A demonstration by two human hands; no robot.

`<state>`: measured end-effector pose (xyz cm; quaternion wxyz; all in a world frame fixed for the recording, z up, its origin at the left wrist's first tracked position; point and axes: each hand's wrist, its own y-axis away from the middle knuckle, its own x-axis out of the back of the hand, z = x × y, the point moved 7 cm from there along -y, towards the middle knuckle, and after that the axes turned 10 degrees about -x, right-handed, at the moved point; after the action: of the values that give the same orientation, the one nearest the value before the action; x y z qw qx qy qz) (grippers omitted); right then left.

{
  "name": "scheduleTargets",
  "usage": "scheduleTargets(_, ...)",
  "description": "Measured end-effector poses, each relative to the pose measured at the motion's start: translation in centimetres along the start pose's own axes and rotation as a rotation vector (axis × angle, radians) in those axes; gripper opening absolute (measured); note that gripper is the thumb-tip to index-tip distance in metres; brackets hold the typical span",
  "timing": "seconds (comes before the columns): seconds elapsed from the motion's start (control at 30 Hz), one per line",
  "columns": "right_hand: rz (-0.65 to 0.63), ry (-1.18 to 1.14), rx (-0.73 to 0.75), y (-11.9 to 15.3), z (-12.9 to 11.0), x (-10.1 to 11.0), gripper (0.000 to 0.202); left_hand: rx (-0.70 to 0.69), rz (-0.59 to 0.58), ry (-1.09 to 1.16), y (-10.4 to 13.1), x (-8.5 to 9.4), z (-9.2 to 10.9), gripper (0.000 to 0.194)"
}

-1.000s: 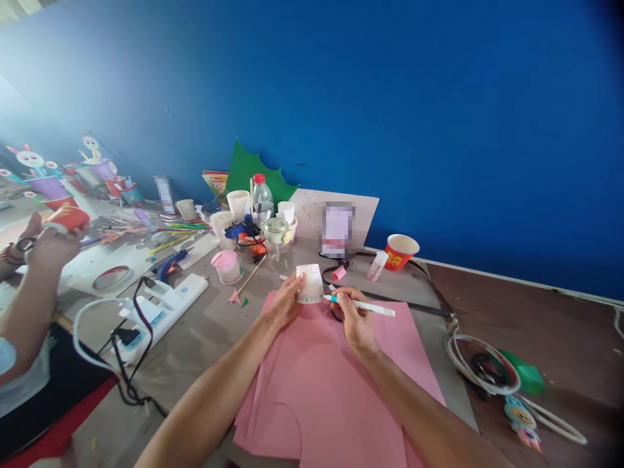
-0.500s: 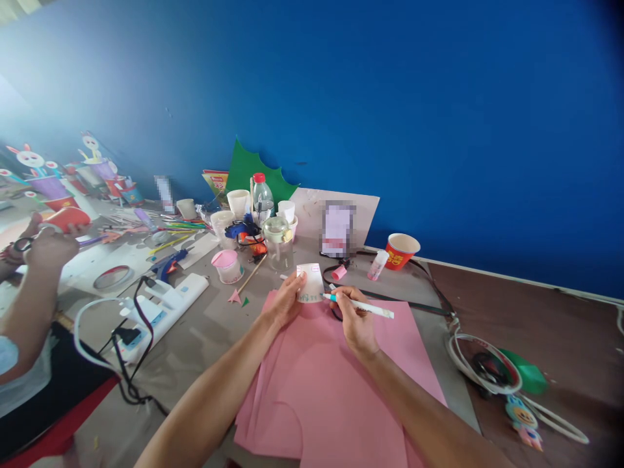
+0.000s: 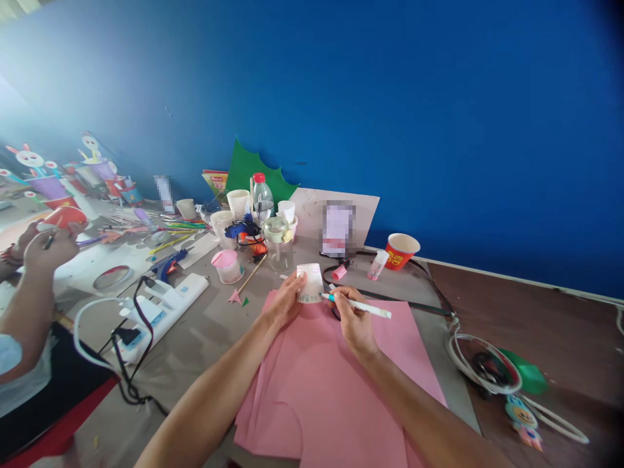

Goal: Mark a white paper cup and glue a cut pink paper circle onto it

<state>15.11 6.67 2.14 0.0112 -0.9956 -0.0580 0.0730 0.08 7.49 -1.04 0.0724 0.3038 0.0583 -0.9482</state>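
My left hand (image 3: 288, 296) is closed on a small white paper cup (image 3: 309, 281), thumb on its near side. Pink marks show near the cup's top, and a row of green marks runs along its lower edge. A white marker (image 3: 368, 307) with a blue-green tip end is gripped in my right hand (image 3: 357, 322). Its tip is at the cup's lower right edge; whether it touches, I cannot tell. Beneath both hands lie large pink paper sheets (image 3: 341, 396). Just behind my right hand is a small pink cap-like piece (image 3: 338, 272).
A glass jar (image 3: 279, 247), a water bottle (image 3: 263, 198) and a pink-topped cup (image 3: 227, 266) stand behind left. A red paper cup (image 3: 400, 252) and small bottle (image 3: 377, 266) stand right. A power strip (image 3: 160, 318) lies left, near another person's hands (image 3: 51, 244).
The marker's back end has shifted slightly left, its tip still by the cup's lower edge. My left hand and the cup look nearly unmoved. The other person's hands have turned a little.
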Motion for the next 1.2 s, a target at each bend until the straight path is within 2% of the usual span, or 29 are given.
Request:
scheduleTargets(0.77,-0.046,-0.009,-0.018,0.2,-0.3,-0.3,0.022,-0.007,-0.007,-0.007,0.1,-0.2,0.1,0.043)
scheduleTargets(1.2,0.014,-0.052,-0.044,-0.3,0.9,0.5,0.024,0.004,0.001,0.008,0.1,0.0,0.0,0.041)
